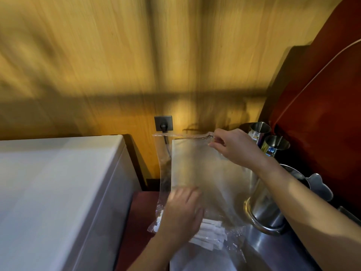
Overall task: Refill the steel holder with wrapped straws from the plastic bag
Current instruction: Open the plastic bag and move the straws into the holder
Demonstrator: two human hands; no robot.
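Observation:
A large clear plastic bag (197, 165) stands upright in front of me. My right hand (232, 145) pinches its top right corner and holds it up. My left hand (183, 210) presses against the lower part of the bag, fingers spread and blurred by motion; whether it is inside the bag I cannot tell. A bundle of white paper-wrapped straws (210, 234) lies at the bag's bottom, just right of my left hand. A big steel holder (263, 210) stands right of the bag, partly hidden behind the bag and my right forearm.
Two small steel cups (276, 144) stand behind the holder near a dark red panel (320, 106). A white appliance (56, 192) fills the left. A wall socket with a plugged cable (163, 123) sits on the wooden wall behind the bag. Steel counter (259, 249) lies below.

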